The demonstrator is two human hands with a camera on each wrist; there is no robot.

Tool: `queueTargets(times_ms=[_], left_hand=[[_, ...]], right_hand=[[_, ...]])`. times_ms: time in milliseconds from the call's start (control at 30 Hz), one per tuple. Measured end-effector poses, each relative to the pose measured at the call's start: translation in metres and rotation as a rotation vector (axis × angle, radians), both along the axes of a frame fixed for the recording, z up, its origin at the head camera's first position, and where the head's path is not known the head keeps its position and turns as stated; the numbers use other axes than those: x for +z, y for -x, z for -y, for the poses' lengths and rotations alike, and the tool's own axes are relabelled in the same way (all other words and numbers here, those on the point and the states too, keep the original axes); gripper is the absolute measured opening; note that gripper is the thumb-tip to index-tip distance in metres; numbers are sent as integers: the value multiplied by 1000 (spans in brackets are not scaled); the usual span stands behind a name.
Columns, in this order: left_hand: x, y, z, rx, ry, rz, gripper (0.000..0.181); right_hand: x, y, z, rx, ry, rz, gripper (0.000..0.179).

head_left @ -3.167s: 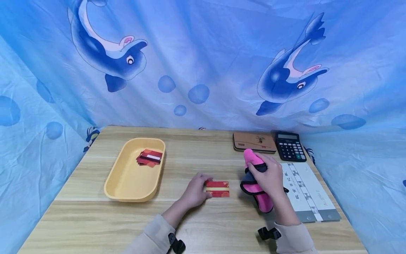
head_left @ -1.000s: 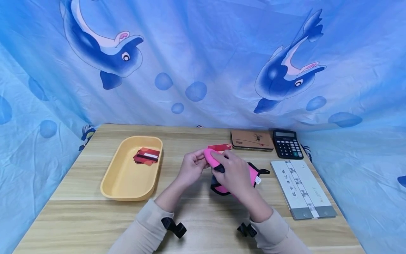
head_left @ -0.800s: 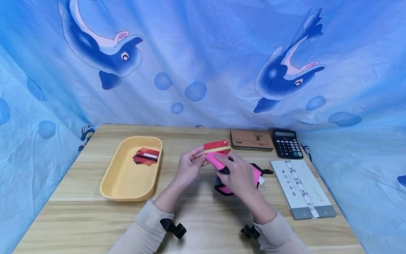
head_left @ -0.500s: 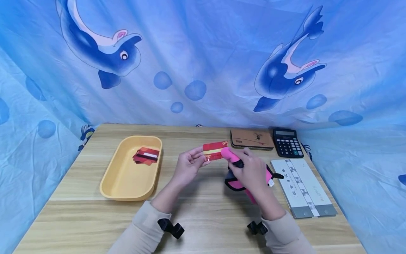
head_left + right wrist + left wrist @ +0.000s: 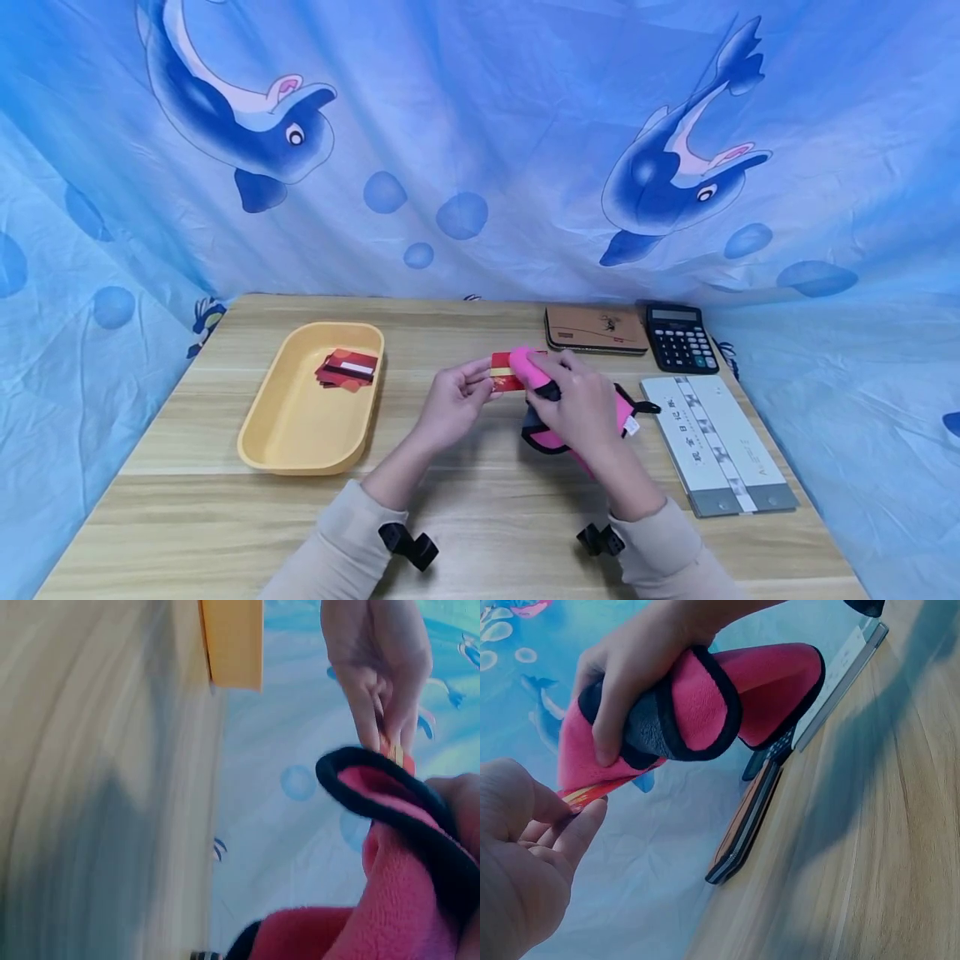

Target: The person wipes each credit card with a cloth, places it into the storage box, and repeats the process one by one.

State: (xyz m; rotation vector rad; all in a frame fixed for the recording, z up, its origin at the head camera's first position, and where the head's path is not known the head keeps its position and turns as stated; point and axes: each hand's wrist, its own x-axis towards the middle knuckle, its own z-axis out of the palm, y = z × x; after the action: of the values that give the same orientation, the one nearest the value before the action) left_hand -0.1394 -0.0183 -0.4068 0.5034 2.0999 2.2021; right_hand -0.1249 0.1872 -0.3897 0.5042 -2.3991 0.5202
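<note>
In the head view my left hand (image 5: pixel 450 407) pinches the left end of a red card (image 5: pixel 501 382) with a yellow stripe, raised over the table. My right hand (image 5: pixel 581 404) grips a pink cloth (image 5: pixel 525 368) with black trim and a grey patch, its rounded pink end lying over the card's right part. From the left wrist, the card (image 5: pixel 592 793) appears edge-on between thumb and fingers, with the bunched cloth (image 5: pixel 705 712) against its far side. The right wrist view has loose folds of the cloth (image 5: pixel 397 900) hanging down; most of the card is hidden there.
A yellow tub (image 5: pixel 300 425) holding several red cards (image 5: pixel 348 371) stands on the left of the wooden table (image 5: pixel 480 533). At the right are a brown zipped wallet (image 5: pixel 596 331), a black calculator (image 5: pixel 678 342) and a white-and-grey book (image 5: pixel 712 442). A blue dolphin curtain (image 5: pixel 465 125) surrounds the table.
The card, on the table 3.2 s ago, is now lifted in my left hand. My right hand carried the cloth over to it; since half a second ago the cloth has slid left across the card.
</note>
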Motion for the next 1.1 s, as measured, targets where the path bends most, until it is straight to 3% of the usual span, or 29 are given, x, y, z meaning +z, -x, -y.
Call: queueTargets(times_ms=[133, 367, 500, 600, 733, 933, 1100], left_hand=[[1, 3, 2, 64, -43, -21, 51], [6, 6, 18, 130, -62, -26, 37], [8, 8, 24, 126, -69, -49, 37], [8, 10, 25, 165, -63, -57, 33], [4, 13, 26, 204, -74, 6, 22], [-4, 18, 31, 227, -74, 124, 24], [-7, 20, 31, 303, -194, 199, 28]], right_hand=[[0, -3, 1, 73, 64, -12, 44], [0, -3, -15, 42, 250, -56, 42], [1, -2, -23, 42, 292, -64, 40], [2, -2, -27, 45, 313, -69, 39], [0, -3, -29, 54, 327, -69, 39], [-1, -2, -31, 76, 318, -60, 39], [0, -3, -27, 121, 309, -55, 39]])
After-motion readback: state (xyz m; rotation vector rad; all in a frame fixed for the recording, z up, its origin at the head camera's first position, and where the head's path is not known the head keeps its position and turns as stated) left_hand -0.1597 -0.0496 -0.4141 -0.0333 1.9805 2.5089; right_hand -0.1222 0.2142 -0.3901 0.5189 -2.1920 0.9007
